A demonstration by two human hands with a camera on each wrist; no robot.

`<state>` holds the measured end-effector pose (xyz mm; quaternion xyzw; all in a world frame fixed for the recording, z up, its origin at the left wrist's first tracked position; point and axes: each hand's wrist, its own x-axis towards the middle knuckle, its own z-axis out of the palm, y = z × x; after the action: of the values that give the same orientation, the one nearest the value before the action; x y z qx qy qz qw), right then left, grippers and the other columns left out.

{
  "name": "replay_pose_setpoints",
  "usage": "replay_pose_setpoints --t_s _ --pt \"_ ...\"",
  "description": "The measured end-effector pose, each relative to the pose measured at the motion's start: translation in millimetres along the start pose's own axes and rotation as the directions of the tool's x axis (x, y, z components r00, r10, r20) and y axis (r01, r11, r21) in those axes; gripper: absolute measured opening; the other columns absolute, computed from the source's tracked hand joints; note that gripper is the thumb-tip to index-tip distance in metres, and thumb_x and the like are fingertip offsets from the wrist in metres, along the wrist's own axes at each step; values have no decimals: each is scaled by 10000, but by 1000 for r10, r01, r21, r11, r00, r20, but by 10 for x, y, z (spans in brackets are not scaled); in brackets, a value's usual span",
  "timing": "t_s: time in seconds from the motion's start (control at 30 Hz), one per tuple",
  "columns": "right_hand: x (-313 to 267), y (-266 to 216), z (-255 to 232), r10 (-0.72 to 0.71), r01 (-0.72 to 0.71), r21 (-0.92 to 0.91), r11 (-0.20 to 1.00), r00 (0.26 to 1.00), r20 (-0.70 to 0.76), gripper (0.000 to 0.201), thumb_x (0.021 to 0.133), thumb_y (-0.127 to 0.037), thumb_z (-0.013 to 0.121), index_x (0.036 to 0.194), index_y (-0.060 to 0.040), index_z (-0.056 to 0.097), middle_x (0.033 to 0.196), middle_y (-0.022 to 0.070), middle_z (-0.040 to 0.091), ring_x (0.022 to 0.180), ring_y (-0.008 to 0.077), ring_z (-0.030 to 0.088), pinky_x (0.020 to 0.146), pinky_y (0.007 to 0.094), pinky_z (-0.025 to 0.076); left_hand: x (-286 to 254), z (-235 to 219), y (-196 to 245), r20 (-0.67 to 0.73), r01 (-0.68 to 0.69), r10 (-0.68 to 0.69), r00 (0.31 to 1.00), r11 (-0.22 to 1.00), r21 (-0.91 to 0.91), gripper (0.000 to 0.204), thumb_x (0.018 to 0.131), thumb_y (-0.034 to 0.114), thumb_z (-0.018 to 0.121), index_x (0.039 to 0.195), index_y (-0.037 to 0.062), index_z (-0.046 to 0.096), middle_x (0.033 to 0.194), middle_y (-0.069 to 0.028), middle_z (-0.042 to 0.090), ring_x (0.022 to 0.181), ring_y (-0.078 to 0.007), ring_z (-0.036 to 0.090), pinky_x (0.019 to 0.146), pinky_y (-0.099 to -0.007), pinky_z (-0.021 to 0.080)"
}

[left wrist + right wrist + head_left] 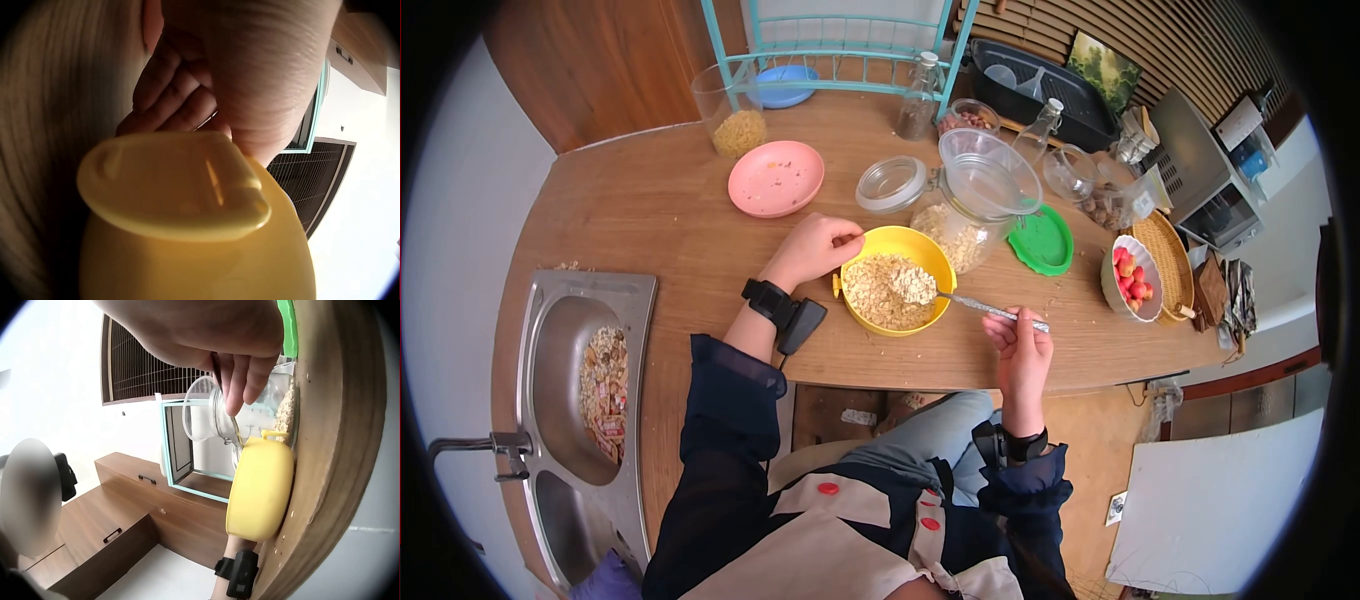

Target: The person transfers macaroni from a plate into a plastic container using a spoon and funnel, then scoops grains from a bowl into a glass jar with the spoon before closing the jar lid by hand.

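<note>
A yellow bowl (897, 325) of oat flakes stands near the front edge of the wooden counter. At its left rim my left hand (812, 252) grips the edge, fingers curled; in the left wrist view the bowl's handle tab (169, 187) covers part of those fingers. My right hand (1022, 350) pinches the handle of a metal spoon (980, 304) from the right. The spoon's bowl, heaped with oats (914, 285), is over the flakes inside the rim. Just behind is an open glass jar (956, 240) partly filled with oats, its clear lid tipped up.
A green lid (1041, 240) lies right of the jar, and a pink plate (776, 179) behind my left hand. Further right sits a white bowl of red fruit (1133, 283). At left is a metal sink (645, 330). A turquoise rack (840, 57) and glass bottles line the back.
</note>
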<state>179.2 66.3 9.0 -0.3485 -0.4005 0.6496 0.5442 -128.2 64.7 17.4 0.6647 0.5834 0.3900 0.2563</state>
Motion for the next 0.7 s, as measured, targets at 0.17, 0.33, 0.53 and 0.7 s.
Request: replay_pose_setpoints --t_s 0.17,0.33,0.53,0.7 --pt "49 -118 43 -8 8 -4 1000 1000 -3 222 933 -184 430 937 24 508 834 194 626 757 248 646 685 299 527 5 5 -7 7 -21 21 1000 1000 1 192 802 127 574 855 -56 603 659 -111 621 555 -115 560 529 -240 442" --pt "159 -393 216 -39 42 -26 999 993 112 223 929 -189 439 919 22 512 814 183 629 743 251 647 678 305 527 -5 -10 62 -10 -3 4 1000 999 48 175 799 118 576 847 -48 603 623 -101 595 516 -119 520 498 -251 409" --pt "299 -683 346 -136 139 -10 990 980 142 227 926 -186 446 919 29 517 805 179 627 739 256 647 676 307 529 27 -6 173 -190 -150 164 968 985 84 159 788 51 581 682 8 470 656 -24 469 538 -88 411 480 -231 336" --pt "339 -812 308 -139 147 -41 988 977 163 232 927 -185 442 915 32 522 814 177 628 743 250 647 675 304 530 228 -267 829 -462 -371 393 795 918 143 89 793 54 578 757 3 515 787 -57 523 586 -146 510 502 -246 404"
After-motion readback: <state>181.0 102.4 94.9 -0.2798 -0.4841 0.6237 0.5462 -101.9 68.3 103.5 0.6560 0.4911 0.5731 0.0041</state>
